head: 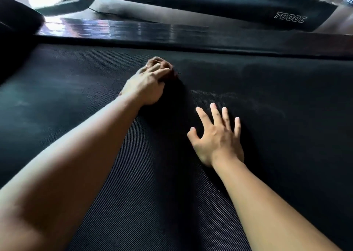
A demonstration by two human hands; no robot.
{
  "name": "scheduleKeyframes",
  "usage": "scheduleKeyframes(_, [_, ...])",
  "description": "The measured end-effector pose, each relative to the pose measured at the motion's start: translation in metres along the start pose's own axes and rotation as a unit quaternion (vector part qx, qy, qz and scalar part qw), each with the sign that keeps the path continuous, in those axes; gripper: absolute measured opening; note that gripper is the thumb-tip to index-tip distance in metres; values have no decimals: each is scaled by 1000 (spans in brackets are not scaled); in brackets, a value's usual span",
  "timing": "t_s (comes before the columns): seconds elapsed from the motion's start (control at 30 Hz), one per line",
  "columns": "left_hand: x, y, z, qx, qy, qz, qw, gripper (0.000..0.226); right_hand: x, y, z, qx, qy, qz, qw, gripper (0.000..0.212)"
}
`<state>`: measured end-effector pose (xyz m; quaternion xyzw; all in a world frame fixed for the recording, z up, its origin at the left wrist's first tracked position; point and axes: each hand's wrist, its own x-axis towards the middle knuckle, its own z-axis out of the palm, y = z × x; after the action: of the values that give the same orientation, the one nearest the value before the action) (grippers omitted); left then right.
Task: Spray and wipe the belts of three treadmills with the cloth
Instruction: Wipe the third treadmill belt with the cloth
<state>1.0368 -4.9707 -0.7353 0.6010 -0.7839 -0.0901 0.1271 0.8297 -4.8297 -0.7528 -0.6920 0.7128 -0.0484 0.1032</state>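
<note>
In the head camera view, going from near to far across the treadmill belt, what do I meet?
right hand → left hand → brown cloth → side rail → neighbouring treadmill marked 7000C

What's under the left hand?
A bunched brown cloth, gripped by the left hand on the treadmill belt. Most of the cloth is hidden beneath the palm.
</note>
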Motion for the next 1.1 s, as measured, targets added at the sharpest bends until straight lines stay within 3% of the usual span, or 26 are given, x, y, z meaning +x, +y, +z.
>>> scheduleKeyframes(0.17, [-63, 19, 3, -16, -17, 62, 998, 55, 0, 0, -1, 2, -8, 2, 1000, 67])
scheduleKeyframes(0.27, [-105, 5, -5, -12, -14, 53, 998, 53, 0, 0, -1, 2, -8, 2, 1000, 67])
scheduleKeyframes(0.43, [-121, -27, -13, -9, 27, -85, 996, 54, 1, 0, -1, 8, 0, -1, 1000, 67])
scheduleKeyframes(0.53, [-103, -14, -11, -6, 51, -190, 980, 53, 0, 2, 0, 12, -1, -3, 1000, 67])
scheduleKeyframes(0.6, [-98, 1, -8, -9, 52, -219, 974, 54, -1, 3, 0, 19, 1, -11, 1000, 66])
scheduleKeyframes(0.9, [-131, 63, 12, 8, 20, -116, 993, 52, -9, 15, -5, 96, 24, -31, 995, 54])
scheduleKeyframes(1.1, [-182, 111, 25, 3, -11, -46, 999, 60, -52, 43, -13, 77, 12, -44, 996, 54])
